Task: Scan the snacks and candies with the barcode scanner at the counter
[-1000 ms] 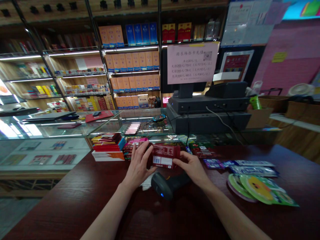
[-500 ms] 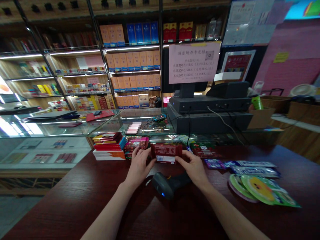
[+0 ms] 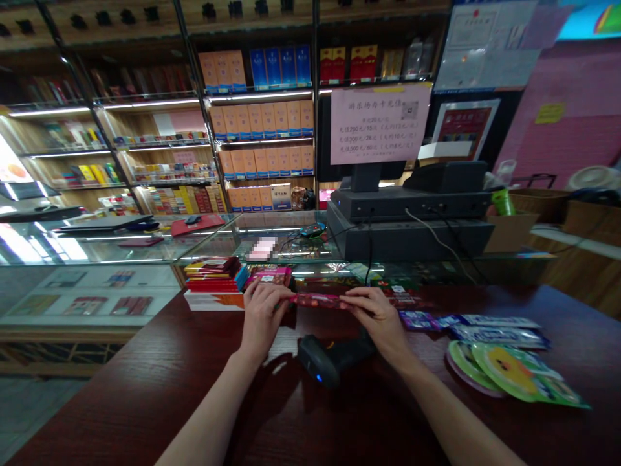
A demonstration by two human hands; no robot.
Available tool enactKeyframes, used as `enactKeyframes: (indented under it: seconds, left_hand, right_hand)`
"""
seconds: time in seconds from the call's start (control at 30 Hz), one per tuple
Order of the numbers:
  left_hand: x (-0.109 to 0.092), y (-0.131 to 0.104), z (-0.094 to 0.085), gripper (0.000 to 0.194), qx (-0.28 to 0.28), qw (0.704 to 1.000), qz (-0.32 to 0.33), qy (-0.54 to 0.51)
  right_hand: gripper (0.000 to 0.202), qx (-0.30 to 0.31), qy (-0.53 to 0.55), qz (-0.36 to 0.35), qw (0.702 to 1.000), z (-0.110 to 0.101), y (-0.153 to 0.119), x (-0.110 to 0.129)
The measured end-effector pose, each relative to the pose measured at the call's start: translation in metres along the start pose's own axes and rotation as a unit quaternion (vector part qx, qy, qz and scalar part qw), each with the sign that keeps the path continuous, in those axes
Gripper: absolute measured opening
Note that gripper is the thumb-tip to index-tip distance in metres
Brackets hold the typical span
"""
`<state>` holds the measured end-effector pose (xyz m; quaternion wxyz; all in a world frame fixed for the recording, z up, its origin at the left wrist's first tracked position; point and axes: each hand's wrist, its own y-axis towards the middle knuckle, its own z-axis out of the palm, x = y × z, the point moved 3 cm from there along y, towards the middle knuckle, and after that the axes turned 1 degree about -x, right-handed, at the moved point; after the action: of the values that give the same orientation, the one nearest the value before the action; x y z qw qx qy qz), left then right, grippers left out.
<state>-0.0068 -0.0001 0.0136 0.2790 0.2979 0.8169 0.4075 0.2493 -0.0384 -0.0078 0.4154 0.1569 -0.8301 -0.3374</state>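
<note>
A dark red snack packet (image 3: 317, 300) is held up by its two ends, seen nearly edge-on. My left hand (image 3: 264, 317) pinches its left end, and my right hand (image 3: 381, 320) pinches the right end. Below the packet, on the dark wooden counter (image 3: 160, 388), lies a black barcode scanner (image 3: 330, 362) with a blue light. Just behind my left hand are a pink packet (image 3: 272, 275) and a stack of red and yellow packets in a white-and-orange box (image 3: 213, 300).
On the right lie purple packets (image 3: 420, 320), blue-white long packets (image 3: 499, 333) and green round packs with a yellow figure (image 3: 509, 372). A cash register (image 3: 412, 236) with a pink sign (image 3: 378, 126) stands behind, beside a glass display case (image 3: 237, 236).
The packet has been tilted from showing its printed label side to lying nearly edge-on. Both hands have turned with it and still hold its ends. The view has shifted slightly.
</note>
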Motion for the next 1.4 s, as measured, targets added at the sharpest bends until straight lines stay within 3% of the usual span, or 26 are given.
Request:
enactKeyframes:
  seconds: [0.13,0.3,0.5,0.73,1.03,1.4]
  left_hand:
    - [-0.002,0.005,-0.011,0.011,-0.075,0.995,0.049,0.038]
    - [0.004,0.007,-0.024,0.014,-0.102,0.982,0.138,0.082]
    - [0.027,0.013,-0.042,0.021,-0.047,0.965,0.23,0.118]
    - [0.063,0.034,-0.059,0.022,0.011,0.933,0.288,0.215]
    - [0.105,0.044,-0.044,0.013,0.121,0.887,0.331,0.3]
    - [0.12,0.051,-0.035,0.028,0.156,0.868,0.32,0.347]
  right_hand:
    - [0.022,-0.023,-0.045,-0.052,0.997,-0.002,0.002,0.0]
    - [0.03,-0.039,-0.143,-0.166,0.975,-0.007,0.013,0.011]
    - [0.025,-0.039,-0.213,-0.261,0.941,0.004,0.037,0.03]
    - [0.013,-0.032,-0.232,-0.301,0.924,0.041,0.066,0.038]
    - [0.009,0.03,-0.282,-0.313,0.907,0.094,0.091,0.03]
    - [0.007,0.059,-0.278,-0.302,0.91,0.122,0.102,0.021]
